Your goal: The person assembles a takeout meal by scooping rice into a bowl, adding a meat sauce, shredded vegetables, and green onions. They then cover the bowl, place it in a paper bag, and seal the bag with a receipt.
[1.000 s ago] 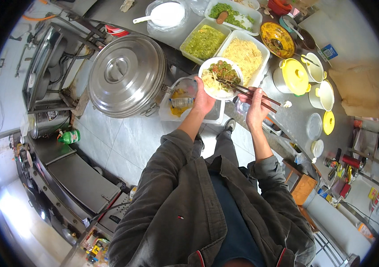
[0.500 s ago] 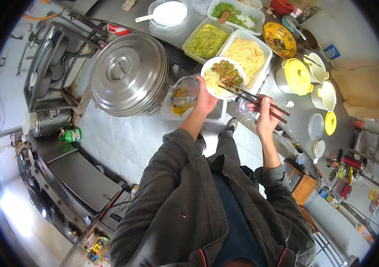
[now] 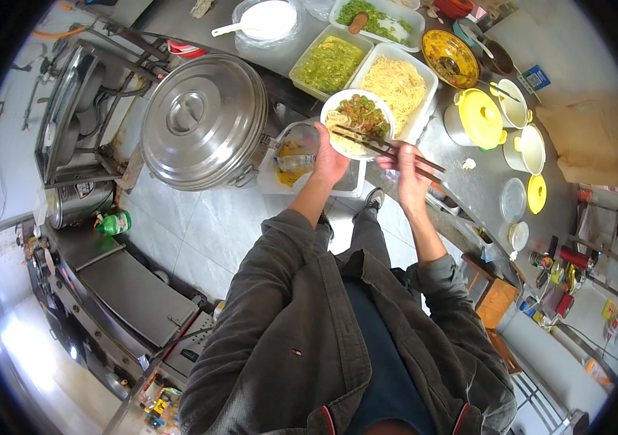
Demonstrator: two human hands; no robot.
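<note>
My left hand (image 3: 331,159) grips the near-left rim of a white bowl (image 3: 326,116). Pale noodles (image 3: 339,139) lie in the bowl, topped with chopped green vegetable and brown-red bits (image 3: 364,113). In my right hand (image 3: 412,175) is a pair of dark chopsticks (image 3: 425,169), whose tips reach into the bowl over the noodles. Just beyond the bowl, a white tub (image 3: 429,94) holds plain yellow noodles. Beside it on the left stands a tub of chopped green vegetable (image 3: 329,64). Part of the bowl's near side is hidden by my left fingers.
A large lidded steel pot (image 3: 196,119) stands left of my hands. Below the bowl is a clear plastic bin (image 3: 352,181). On the right counter are a yellow-lidded pot (image 3: 481,117), open cream pots (image 3: 525,151) and an orange-yellow bowl (image 3: 451,54). A white bowl with a spoon (image 3: 265,18) sits far off.
My right hand and the chopsticks have moved left, and the tips now reach further across the bowl. The bowl stays in my left hand, and the whole view has shifted slightly.
</note>
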